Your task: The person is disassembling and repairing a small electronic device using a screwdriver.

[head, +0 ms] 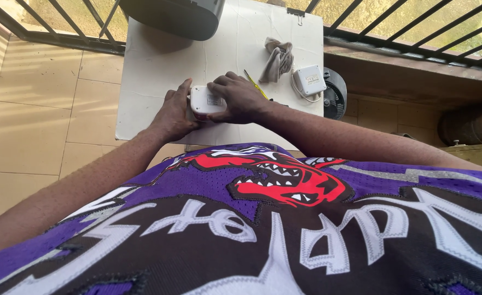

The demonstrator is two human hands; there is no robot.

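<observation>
A small white plastic box (207, 101) with rounded corners lies on the white table (159, 71) near its front edge. My left hand (174, 112) grips its left side. My right hand (241, 98) rests over its right side and top, fingers curled on it. A yellow-handled screwdriver (255, 83) lies just beyond my right hand.
A crumpled grey cloth (278, 59) and a second white box with a coiled cord (309, 81) sit on the table's right. A dark grey device (172, 16) stands at the back. A black fan (335, 94) sits right of the table, railing behind, tiled floor left.
</observation>
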